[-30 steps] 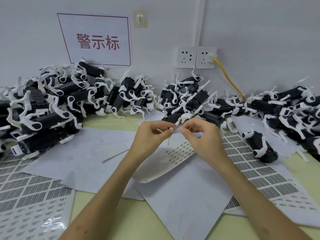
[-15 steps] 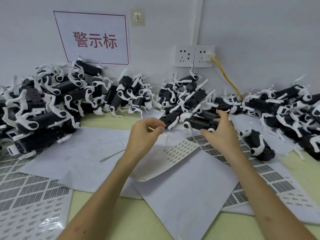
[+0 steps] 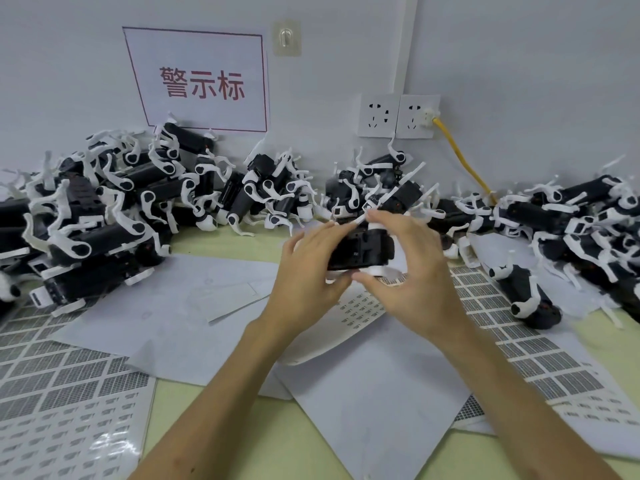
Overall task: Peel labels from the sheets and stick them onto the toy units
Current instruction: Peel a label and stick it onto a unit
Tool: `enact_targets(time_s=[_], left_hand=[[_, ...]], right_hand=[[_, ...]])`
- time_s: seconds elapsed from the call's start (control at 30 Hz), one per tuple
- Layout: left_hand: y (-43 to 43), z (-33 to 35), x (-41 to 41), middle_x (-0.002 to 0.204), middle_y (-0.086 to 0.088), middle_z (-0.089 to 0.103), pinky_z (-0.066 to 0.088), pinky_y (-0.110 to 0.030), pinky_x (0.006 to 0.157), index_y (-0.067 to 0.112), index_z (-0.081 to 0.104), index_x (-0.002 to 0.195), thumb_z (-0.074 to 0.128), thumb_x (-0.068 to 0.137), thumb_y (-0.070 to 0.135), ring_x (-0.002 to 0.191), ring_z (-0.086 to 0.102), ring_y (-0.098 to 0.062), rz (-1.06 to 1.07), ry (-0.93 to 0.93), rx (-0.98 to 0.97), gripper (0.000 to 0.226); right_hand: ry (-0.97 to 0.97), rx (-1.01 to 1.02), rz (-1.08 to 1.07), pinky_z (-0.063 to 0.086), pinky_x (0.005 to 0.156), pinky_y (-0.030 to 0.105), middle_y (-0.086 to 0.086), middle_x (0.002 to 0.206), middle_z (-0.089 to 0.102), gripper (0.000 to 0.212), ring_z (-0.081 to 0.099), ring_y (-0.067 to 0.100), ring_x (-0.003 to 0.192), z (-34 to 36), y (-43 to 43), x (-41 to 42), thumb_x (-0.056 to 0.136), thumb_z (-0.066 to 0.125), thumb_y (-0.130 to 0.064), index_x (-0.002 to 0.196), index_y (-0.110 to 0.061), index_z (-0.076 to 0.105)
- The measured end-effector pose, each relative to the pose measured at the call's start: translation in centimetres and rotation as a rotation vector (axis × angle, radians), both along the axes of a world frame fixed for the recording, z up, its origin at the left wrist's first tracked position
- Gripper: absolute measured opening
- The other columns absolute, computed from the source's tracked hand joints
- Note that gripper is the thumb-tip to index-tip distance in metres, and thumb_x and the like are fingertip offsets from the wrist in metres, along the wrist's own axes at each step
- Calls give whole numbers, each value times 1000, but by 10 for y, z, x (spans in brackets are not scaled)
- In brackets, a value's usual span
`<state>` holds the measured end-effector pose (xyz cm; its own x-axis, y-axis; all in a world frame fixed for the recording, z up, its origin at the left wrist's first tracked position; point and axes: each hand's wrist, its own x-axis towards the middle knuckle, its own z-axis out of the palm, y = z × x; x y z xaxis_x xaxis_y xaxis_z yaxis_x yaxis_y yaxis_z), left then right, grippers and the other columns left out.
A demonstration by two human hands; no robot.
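2 bare, unsleeved forearms

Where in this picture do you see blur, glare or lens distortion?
Head view: motion blur softens the left hand, the right hand and the toy unit between them; glare shines on the glossy label sheet at lower left; the wide lens skews the wall sign.
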<state>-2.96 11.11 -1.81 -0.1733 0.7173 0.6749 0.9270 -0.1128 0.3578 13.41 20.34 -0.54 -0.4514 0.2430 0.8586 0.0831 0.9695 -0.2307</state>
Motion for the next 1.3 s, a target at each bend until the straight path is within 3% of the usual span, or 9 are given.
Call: enact_targets(time_s=[0.07, 0.17, 0.27, 0.33, 0.5, 0.63, 0.77, 1.07, 1.3], left_hand=[[0, 1, -2, 120, 12, 71, 44, -46, 102, 25, 63, 132, 77, 87, 38, 112, 65, -14, 25, -108, 42, 49], [1, 6, -1, 106, 11, 74, 52, -31, 81, 22, 65, 122, 77, 90, 43, 97, 69, -8, -13, -598, 61, 40], [0, 13, -7, 112, 4, 77, 51, -27, 85, 21, 67, 127, 65, 96, 50, 99, 71, -6, -152, -1114, -73, 43], [0, 13, -8, 114, -2, 78, 52, -28, 85, 14, 68, 129, 60, 102, 44, 100, 71, -13, -217, -1242, -146, 41], [4, 5, 10, 121, -10, 74, 53, -34, 99, 10, 62, 134, 68, 99, 29, 110, 71, -22, -275, -1275, -166, 40], [7, -4, 20, 127, -11, 70, 53, -51, 106, 17, 57, 135, 68, 100, 29, 119, 69, -27, -335, -1301, -214, 38], [9, -10, 24, 122, 9, 72, 48, -47, 113, 25, 57, 133, 77, 90, 36, 123, 65, -12, -375, -1266, -247, 49], [9, -14, 26, 127, 3, 66, 50, -26, 98, 28, 49, 134, 69, 94, 28, 119, 62, -8, -342, -1114, -271, 44], [6, -12, 33, 112, 2, 57, 50, -12, 78, 18, 42, 133, 61, 104, 21, 93, 58, 5, -295, -933, -267, 35]], right_hand=[[71, -21, 57, 35, 118, 40, 0, 147, 52, 78, 46, 18, 140, 3, -4, -1, 79, 88, -11, 146, -12, 48], [221, -74, 33, 40, 115, 42, 5, 146, 53, 61, 48, 22, 141, 10, -2, 6, 86, 75, -9, 142, -7, 52], [288, -361, 63, 53, 97, 42, -1, 121, 67, 31, 63, 17, 114, 12, 1, 11, 89, 66, -12, 119, -18, 66], [316, -597, 147, 55, 89, 45, 2, 101, 73, 14, 67, 19, 98, 13, 1, 9, 88, 64, -14, 99, -18, 72], [140, -856, 307, 50, 77, 20, -4, 82, 74, 6, 68, 8, 82, 14, 2, 4, 90, 69, -14, 89, -15, 74], [88, -910, 300, 51, 79, 20, -1, 85, 74, 11, 68, 8, 82, 7, 1, -2, 92, 71, -4, 90, -14, 75], [66, -902, 255, 55, 84, 27, -5, 87, 75, 8, 71, 12, 86, 3, 0, -4, 91, 74, -9, 90, -17, 75], [64, -869, 154, 52, 73, 17, -10, 85, 75, 10, 69, 6, 79, -3, 2, -7, 94, 73, -12, 88, -19, 75], [52, -856, 70, 57, 75, 25, -6, 85, 76, 8, 72, 12, 78, -4, 1, -9, 95, 72, -14, 88, -18, 75]])
